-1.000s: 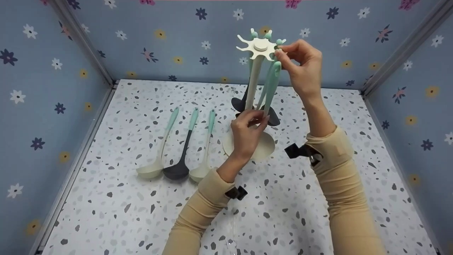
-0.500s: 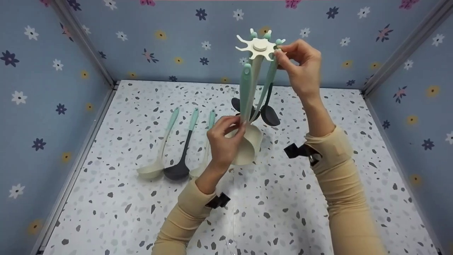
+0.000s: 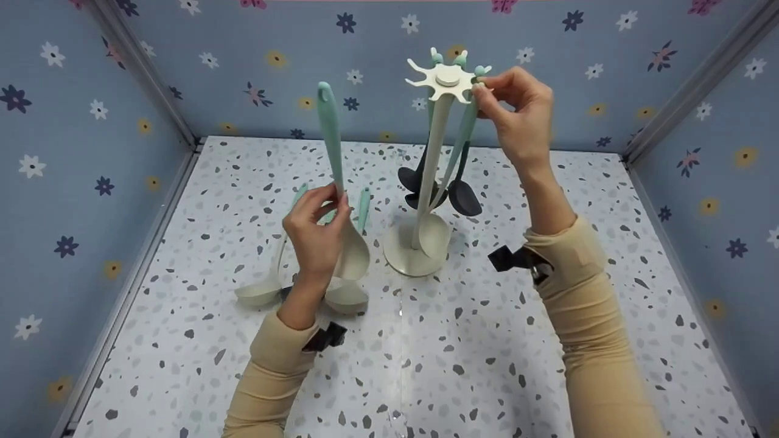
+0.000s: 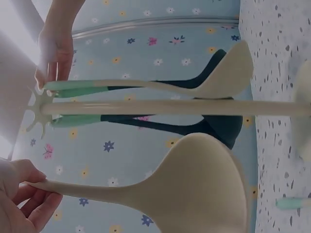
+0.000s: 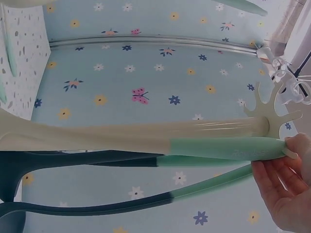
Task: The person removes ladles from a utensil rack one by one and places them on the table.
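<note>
My left hand (image 3: 313,234) pinches a cream ladle (image 3: 354,258) with a mint handle just below that handle. It is held upright above the tabletop, left of a cream utensil stand (image 3: 431,164). In the left wrist view, the thumb and fingers grip its thin neck, and the wide bowl (image 4: 197,184) faces the camera. At the top of the stand, my right hand (image 3: 522,115) pinches the handle end of another cream ladle (image 3: 434,238) at a hook. Several dark utensils with mint handles, one a dark ladle (image 3: 465,198), hang behind it.
On the speckled table (image 3: 487,365), a cream ladle (image 3: 258,294) and a second cream ladle (image 3: 347,297) lie left of the stand. A dark ladle between them is mostly hidden by my left hand. Flowered panels (image 3: 243,61) enclose the sides and back.
My left hand has carried its cream ladle leftward, from in front of the stand to above the ladles on the table. The right hand stays at the hook.
</note>
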### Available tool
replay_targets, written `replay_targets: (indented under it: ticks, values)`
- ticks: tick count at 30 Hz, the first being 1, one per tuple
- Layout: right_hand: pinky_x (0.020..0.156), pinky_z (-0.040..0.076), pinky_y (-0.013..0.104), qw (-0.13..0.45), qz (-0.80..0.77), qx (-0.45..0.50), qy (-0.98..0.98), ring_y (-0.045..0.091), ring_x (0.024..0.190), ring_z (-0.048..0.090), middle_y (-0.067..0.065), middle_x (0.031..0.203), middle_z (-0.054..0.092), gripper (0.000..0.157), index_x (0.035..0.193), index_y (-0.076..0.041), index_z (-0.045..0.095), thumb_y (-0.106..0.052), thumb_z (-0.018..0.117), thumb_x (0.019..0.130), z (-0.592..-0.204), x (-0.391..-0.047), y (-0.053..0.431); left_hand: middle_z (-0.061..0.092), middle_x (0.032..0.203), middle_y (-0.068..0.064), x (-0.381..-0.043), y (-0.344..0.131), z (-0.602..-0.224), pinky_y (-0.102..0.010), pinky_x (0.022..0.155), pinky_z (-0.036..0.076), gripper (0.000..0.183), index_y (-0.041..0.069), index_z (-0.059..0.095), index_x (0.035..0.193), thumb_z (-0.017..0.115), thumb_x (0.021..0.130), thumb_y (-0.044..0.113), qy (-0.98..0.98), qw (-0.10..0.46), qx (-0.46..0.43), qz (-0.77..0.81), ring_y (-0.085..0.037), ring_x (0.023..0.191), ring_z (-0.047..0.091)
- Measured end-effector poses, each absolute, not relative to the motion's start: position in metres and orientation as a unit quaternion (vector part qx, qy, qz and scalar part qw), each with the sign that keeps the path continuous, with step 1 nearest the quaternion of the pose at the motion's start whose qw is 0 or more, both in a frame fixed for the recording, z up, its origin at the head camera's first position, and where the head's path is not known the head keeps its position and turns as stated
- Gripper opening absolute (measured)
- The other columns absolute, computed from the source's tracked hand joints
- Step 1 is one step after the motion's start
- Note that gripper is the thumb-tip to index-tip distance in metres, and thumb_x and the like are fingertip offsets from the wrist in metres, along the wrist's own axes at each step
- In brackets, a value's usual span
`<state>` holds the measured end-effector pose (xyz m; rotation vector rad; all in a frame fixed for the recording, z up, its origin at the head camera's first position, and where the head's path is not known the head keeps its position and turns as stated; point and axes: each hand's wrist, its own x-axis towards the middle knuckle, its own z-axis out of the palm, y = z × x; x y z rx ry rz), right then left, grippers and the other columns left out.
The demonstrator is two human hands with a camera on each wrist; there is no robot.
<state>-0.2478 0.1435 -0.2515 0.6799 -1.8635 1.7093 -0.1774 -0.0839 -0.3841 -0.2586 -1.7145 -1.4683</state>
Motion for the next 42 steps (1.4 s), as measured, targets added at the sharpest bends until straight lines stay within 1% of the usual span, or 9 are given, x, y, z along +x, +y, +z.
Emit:
replay_targets:
  ticks: [5, 10, 17, 20, 23, 27, 32, 36, 42]
  values:
    - [0.060, 0.053, 0.028, 0.260, 0.626, 0.254, -0.690, 0.021, 0.064, 0.059, 0.015, 0.076, 0.062, 0.006, 0.075, 0.002, 0.062, 0.005, 0.060, 0.079, -0.251, -0.247, 0.143, 0.061, 0.081, -0.015, -0.183, -0.108, -0.383, -0.024, 0.067, 0.051, 0.018, -0.009, 0.065, 0.093, 0.062, 0.076, -0.005, -0.734, 0.395, -0.072, -0.548, -0.020, 0.075, 0.060]
    - [0.060, 0.053, 0.028, 0.266, 0.618, 0.258, -0.693, 0.020, 0.064, 0.058, 0.015, 0.076, 0.062, 0.006, 0.075, 0.003, 0.062, 0.005, 0.059, 0.080, -0.252, -0.248, 0.143, 0.060, 0.081, -0.015, -0.190, -0.135, -0.387, -0.025, 0.064, 0.050, 0.021, -0.009, 0.064, 0.098, 0.059, 0.078, -0.005, -0.796, 0.365, -0.047, -0.481, -0.018, 0.070, 0.059]
    - [0.059, 0.052, 0.028, 0.267, 0.622, 0.254, -0.691, 0.018, 0.062, 0.058, 0.015, 0.075, 0.062, 0.007, 0.075, 0.002, 0.062, 0.006, 0.059, 0.079, -0.251, -0.248, 0.143, 0.060, 0.080, -0.018, -0.204, -0.170, -0.399, -0.031, 0.062, 0.050, 0.021, -0.010, 0.064, 0.097, 0.057, 0.077, -0.006, -0.847, 0.308, 0.000, -0.432, -0.022, 0.068, 0.059]
    - [0.060, 0.053, 0.028, 0.268, 0.618, 0.255, -0.694, 0.018, 0.063, 0.058, 0.014, 0.075, 0.063, 0.005, 0.075, 0.004, 0.062, 0.005, 0.059, 0.079, -0.251, -0.247, 0.143, 0.061, 0.079, -0.020, -0.211, -0.184, -0.405, -0.034, 0.062, 0.050, 0.021, -0.011, 0.064, 0.095, 0.056, 0.076, -0.007, -0.867, 0.275, 0.012, -0.415, -0.026, 0.069, 0.059]
    - [0.060, 0.053, 0.028, 0.269, 0.614, 0.256, -0.697, 0.018, 0.063, 0.058, 0.013, 0.075, 0.063, 0.005, 0.075, 0.006, 0.061, 0.005, 0.059, 0.080, -0.251, -0.247, 0.143, 0.061, 0.080, -0.022, -0.218, -0.196, -0.412, -0.035, 0.063, 0.048, 0.022, -0.011, 0.064, 0.096, 0.054, 0.077, -0.007, -0.885, 0.230, 0.029, -0.403, -0.028, 0.072, 0.059]
    - [0.060, 0.053, 0.027, 0.268, 0.611, 0.257, -0.699, 0.017, 0.062, 0.057, 0.013, 0.074, 0.062, 0.005, 0.076, 0.007, 0.060, 0.005, 0.058, 0.080, -0.252, -0.247, 0.143, 0.061, 0.084, -0.024, -0.226, -0.212, -0.422, -0.033, 0.063, 0.045, 0.024, -0.012, 0.062, 0.100, 0.054, 0.079, -0.005, -0.903, 0.171, 0.056, -0.389, -0.027, 0.074, 0.056]
    - [0.060, 0.052, 0.027, 0.267, 0.611, 0.257, -0.699, 0.015, 0.062, 0.057, 0.014, 0.074, 0.062, 0.005, 0.077, 0.008, 0.060, 0.005, 0.058, 0.080, -0.252, -0.248, 0.142, 0.060, 0.087, -0.026, -0.233, -0.231, -0.434, -0.036, 0.065, 0.044, 0.025, -0.013, 0.060, 0.102, 0.054, 0.080, -0.003, -0.919, 0.110, 0.082, -0.369, -0.028, 0.076, 0.054]
    - [0.060, 0.052, 0.027, 0.266, 0.615, 0.256, -0.696, 0.014, 0.062, 0.057, 0.014, 0.074, 0.062, 0.005, 0.076, 0.007, 0.061, 0.005, 0.058, 0.080, -0.251, -0.247, 0.142, 0.059, 0.091, -0.027, -0.238, -0.242, -0.441, -0.039, 0.068, 0.045, 0.028, -0.014, 0.057, 0.105, 0.050, 0.081, -0.004, -0.928, 0.067, 0.106, -0.351, -0.029, 0.079, 0.053]
    - [0.060, 0.053, 0.028, 0.265, 0.621, 0.254, -0.693, 0.015, 0.062, 0.057, 0.014, 0.074, 0.062, 0.006, 0.075, 0.003, 0.062, 0.005, 0.059, 0.080, -0.251, -0.247, 0.143, 0.057, 0.094, -0.030, -0.247, -0.250, -0.453, -0.043, 0.073, 0.047, 0.024, -0.017, 0.057, 0.101, 0.053, 0.082, -0.004, -0.940, 0.020, 0.124, -0.319, -0.034, 0.083, 0.055]
